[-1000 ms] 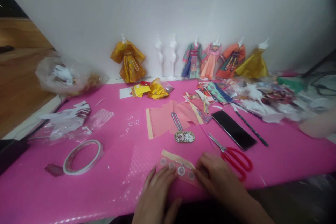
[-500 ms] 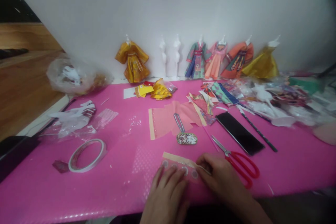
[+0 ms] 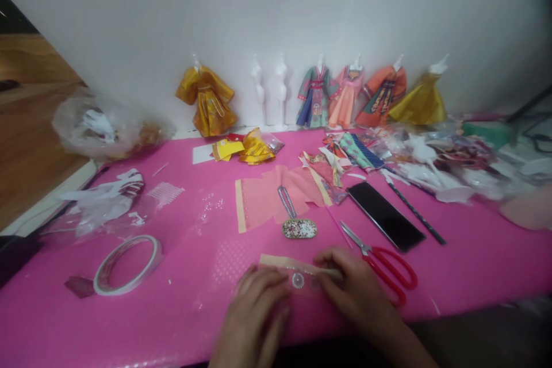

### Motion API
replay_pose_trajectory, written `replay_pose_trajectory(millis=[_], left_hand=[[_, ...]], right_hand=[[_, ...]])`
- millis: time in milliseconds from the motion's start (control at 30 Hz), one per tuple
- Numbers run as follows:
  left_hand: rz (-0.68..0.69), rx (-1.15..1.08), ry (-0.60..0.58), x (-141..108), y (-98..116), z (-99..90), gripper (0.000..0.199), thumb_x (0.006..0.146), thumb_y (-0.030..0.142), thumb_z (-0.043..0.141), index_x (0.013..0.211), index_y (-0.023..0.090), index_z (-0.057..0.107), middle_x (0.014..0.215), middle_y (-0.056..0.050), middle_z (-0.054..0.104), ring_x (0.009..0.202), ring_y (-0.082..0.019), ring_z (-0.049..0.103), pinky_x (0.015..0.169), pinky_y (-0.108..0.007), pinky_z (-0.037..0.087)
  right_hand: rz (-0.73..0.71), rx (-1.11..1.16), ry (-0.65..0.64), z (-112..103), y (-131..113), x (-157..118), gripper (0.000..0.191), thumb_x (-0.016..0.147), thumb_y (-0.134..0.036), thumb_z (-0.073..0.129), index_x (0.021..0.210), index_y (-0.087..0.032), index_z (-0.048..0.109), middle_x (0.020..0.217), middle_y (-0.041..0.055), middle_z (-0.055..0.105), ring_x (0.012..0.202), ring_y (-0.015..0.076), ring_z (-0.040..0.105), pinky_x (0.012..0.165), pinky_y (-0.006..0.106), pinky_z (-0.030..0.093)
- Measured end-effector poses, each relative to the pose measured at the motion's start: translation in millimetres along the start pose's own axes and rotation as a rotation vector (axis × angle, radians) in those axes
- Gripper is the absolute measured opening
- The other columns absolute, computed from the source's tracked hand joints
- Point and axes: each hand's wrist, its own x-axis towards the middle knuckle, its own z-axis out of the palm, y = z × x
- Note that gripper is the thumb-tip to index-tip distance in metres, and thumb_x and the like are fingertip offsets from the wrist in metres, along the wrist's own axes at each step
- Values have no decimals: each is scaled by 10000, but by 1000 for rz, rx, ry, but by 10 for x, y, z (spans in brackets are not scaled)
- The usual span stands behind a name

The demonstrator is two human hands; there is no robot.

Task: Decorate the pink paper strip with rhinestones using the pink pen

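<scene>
A small pink fabric piece (image 3: pixel 308 282) with a beige band along its far edge lies at the front of the table. Round white patterns dot its pink part. My left hand (image 3: pixel 256 307) rests over its left end, fingers stretched out on the cloth. At the right end, my right hand (image 3: pixel 356 287) pinches the beige edge between thumb and fingers. Just beyond lies an oval dish of sequins or beads (image 3: pixel 299 229). Red-handled scissors (image 3: pixel 379 259) lie half open beside my right hand.
A pink doll garment (image 3: pixel 259 198) with a grey hair clip (image 3: pixel 285 201) lies mid-table. A black phone (image 3: pixel 386 215) is to the right, a tape roll (image 3: pixel 127 264) to the left. Dressed doll forms (image 3: pixel 319 95) stand along the wall. Plastic-bagged scraps (image 3: pixel 444 167) are heaped at right.
The view has shifted slightly, so the table's things sit further left. My left hand has slid over the left end of the fabric. My right hand keeps its pinch at the right end.
</scene>
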Motion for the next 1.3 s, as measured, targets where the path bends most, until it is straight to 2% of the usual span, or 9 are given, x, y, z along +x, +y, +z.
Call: replay_pose_trajectory(millis=[167, 367, 500, 600, 767, 1000, 1067, 1133, 1300], left_hand=[[-182, -209, 29, 81, -78, -68, 303, 941, 142, 490, 1189, 310, 536, 1269, -51, 605, 1220, -225, 528, 1033, -510, 463], [-194, -570, -215, 378, -13, -194, 757, 779, 27, 562, 1447, 308, 342, 1500, -90, 429, 1344, -302, 414, 1077, -490, 395], [-356, -893, -355, 549, 115, -295, 717, 673, -8, 604, 1324, 280, 519, 1291, -60, 623, 1166, -289, 567, 929, -405, 486], [-521, -1053, -439, 580, 152, -329, 416, 667, 53, 674, 1052, 209, 676, 995, -16, 703, 936, -212, 629, 762, -288, 477], [-716, -1307, -572, 487, 149, -239, 171, 673, 283, 766, 716, 136, 689, 591, 53, 554, 528, -82, 435, 528, -203, 305], [-786, -1345, -246, 362, 273, -41, 323, 771, 426, 722, 613, 149, 664, 517, 31, 558, 479, -92, 451, 490, -210, 320], [-814, -1352, -94, 334, 317, -23, 299, 777, 418, 723, 638, 158, 675, 539, 28, 579, 497, -93, 466, 505, -206, 346], [-863, -1352, 59, 318, 374, -28, 261, 746, 404, 757, 663, 168, 683, 597, 25, 594, 570, -107, 499, 565, -211, 396], [-882, -1241, 167, 350, 523, -88, 191, 723, 355, 771, 668, 181, 713, 636, 16, 615, 641, -135, 531, 609, -222, 438]], right_hand=[[-53, 100, 0, 20, -4, 31, 180, 793, -98, 533, 897, -207, 632, 842, 19, 664, 744, 168, 639, 663, 263, 527], [-37, 423, -114, -68, -276, 77, 167, 831, -139, 606, 959, -224, 671, 901, 8, 678, 759, 140, 667, 684, 234, 546], [136, 668, -127, -159, -382, 85, 241, 777, -162, 692, 1005, -237, 687, 847, -13, 691, 675, 120, 671, 626, 218, 545], [214, 799, -72, -187, -344, 85, 311, 742, -147, 698, 1033, -255, 684, 857, -25, 674, 637, 94, 645, 569, 193, 526], [261, 823, -55, -152, -266, 102, 346, 706, -149, 713, 1039, -237, 687, 908, -1, 672, 655, 109, 619, 539, 204, 512], [104, 578, 68, -203, -164, 123, 232, 794, -255, 672, 1024, -231, 652, 1066, 42, 668, 1000, 193, 615, 878, 319, 475], [87, 417, 38, -269, -189, 101, 104, 828, -302, 632, 801, -202, 640, 825, 15, 637, 796, 166, 596, 738, 288, 462], [110, 365, -117, -311, -258, 62, 280, 874, -365, 567, 662, -185, 595, 659, -5, 552, 646, 145, 526, 604, 272, 405], [129, 544, -278, -216, -433, -26, 281, 862, -364, 587, 672, -165, 645, 655, -12, 533, 633, 132, 499, 573, 253, 373]])
